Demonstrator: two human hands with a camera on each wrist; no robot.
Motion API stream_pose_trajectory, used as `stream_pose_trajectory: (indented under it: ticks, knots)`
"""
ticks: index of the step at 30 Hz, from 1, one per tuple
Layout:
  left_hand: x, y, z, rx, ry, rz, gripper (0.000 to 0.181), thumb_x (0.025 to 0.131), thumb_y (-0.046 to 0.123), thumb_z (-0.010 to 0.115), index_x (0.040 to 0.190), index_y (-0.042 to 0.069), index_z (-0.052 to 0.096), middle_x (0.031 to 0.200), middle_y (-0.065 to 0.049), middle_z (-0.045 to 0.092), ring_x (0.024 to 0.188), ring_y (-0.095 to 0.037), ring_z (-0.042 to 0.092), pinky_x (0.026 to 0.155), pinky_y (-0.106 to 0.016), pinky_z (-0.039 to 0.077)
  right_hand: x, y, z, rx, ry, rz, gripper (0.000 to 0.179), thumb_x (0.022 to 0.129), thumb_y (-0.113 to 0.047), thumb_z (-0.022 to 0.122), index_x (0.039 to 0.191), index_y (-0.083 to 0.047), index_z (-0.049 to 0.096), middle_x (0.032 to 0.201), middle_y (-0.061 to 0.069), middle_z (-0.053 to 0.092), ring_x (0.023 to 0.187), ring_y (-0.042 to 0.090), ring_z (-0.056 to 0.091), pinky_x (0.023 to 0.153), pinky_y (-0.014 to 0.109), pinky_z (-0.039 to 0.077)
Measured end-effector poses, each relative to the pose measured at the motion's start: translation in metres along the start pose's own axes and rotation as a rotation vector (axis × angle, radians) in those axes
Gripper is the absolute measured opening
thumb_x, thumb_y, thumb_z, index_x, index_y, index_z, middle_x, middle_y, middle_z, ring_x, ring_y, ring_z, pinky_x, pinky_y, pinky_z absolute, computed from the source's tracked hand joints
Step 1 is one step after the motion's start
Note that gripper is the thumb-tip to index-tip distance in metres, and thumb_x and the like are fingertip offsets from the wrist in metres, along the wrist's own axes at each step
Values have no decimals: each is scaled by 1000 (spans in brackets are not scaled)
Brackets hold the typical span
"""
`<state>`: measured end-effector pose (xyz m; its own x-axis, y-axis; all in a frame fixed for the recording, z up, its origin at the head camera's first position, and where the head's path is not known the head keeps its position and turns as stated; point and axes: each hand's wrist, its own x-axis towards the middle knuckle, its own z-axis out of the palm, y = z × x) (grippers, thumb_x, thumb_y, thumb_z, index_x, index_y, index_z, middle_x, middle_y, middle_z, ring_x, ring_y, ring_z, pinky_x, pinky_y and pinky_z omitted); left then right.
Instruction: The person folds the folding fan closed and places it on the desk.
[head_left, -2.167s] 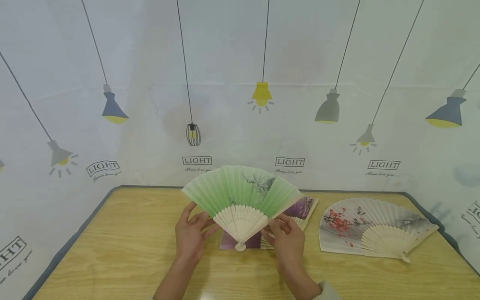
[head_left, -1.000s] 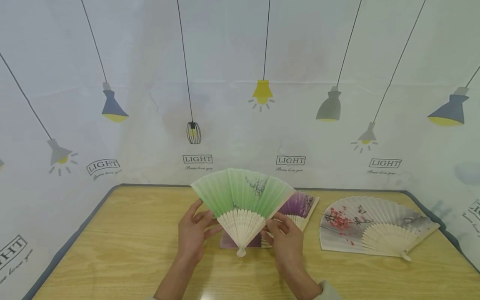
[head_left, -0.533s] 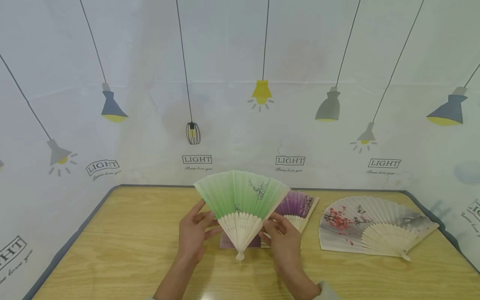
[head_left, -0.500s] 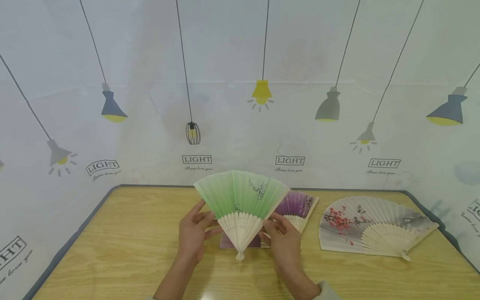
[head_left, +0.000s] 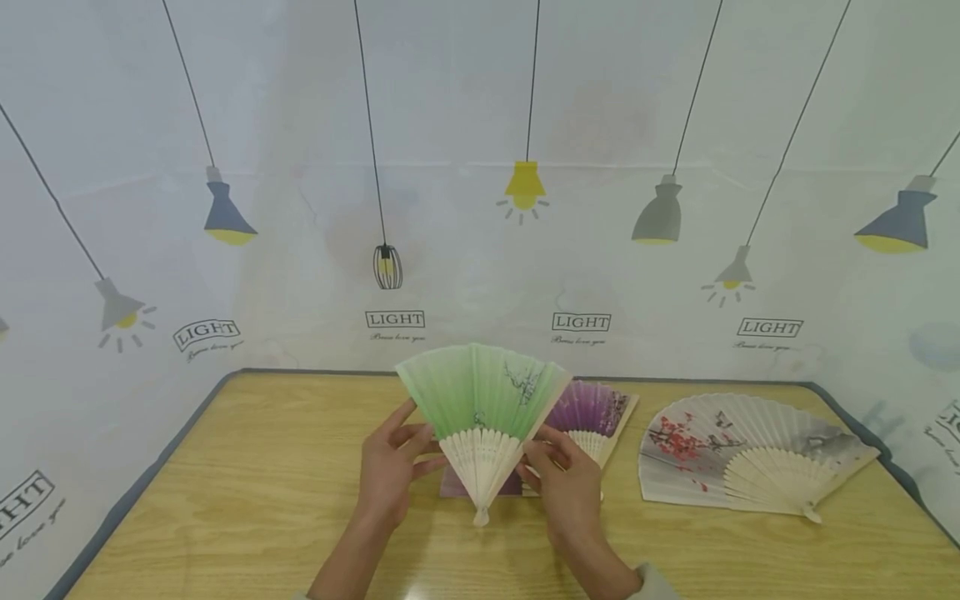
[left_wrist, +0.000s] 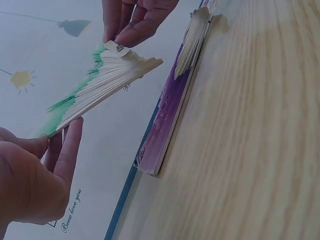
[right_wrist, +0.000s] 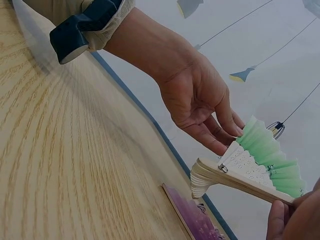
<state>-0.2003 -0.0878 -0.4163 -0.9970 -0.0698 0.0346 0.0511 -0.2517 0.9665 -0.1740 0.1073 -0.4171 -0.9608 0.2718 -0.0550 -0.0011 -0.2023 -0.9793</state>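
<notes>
A green folding fan with pale wooden ribs is partly spread, its pivot end pointing down toward the person. My left hand pinches its left edge between thumb and fingers. Opposite, my right hand pinches the right outer rib. In the left wrist view the fan is raised off the table, its pleats bunched in zigzags. The right wrist view shows the stacked rib ends and my left hand at the far edge. Behind the green fan, a purple fan lies open on the table, partly hidden.
A white-grey fan with red blossoms lies spread open at the right of the wooden table. A pale backdrop printed with hanging lamps stands along the back and sides.
The green fan has narrowed steadily from a wide spread as both hands came closer together, and its pivot end has shifted slightly toward the person. The purple and white-grey fans have stayed put.
</notes>
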Motion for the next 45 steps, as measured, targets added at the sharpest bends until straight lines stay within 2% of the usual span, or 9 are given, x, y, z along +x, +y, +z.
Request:
stream_pose_trajectory:
  ticks: [7,26,45]
  knots:
    - [0,0,1,9,-17,-7,49,94,1,58,141,6,45,97,-17,63,80,-28,66,76,-49,58,-1,1,0,1,-37,3,29,93,-5,62,121,1,61,97,16,61,87,22,62,82,32,57]
    - [0,1,2,23,-46,-13,47,93,-3,57,139,4,48,96,-18,64,78,-28,67,72,-45,60,-4,1,-1,-15,-120,3,32,93,-6,61,124,0,58,103,17,62,92,23,62,84,32,57]
    - [-2,1,4,80,-85,-16,46,94,2,58,139,6,48,98,-18,64,79,-26,66,73,-46,59,-4,1,0,-4,-167,-5,35,92,-6,63,125,3,58,98,14,61,89,20,63,83,31,57]
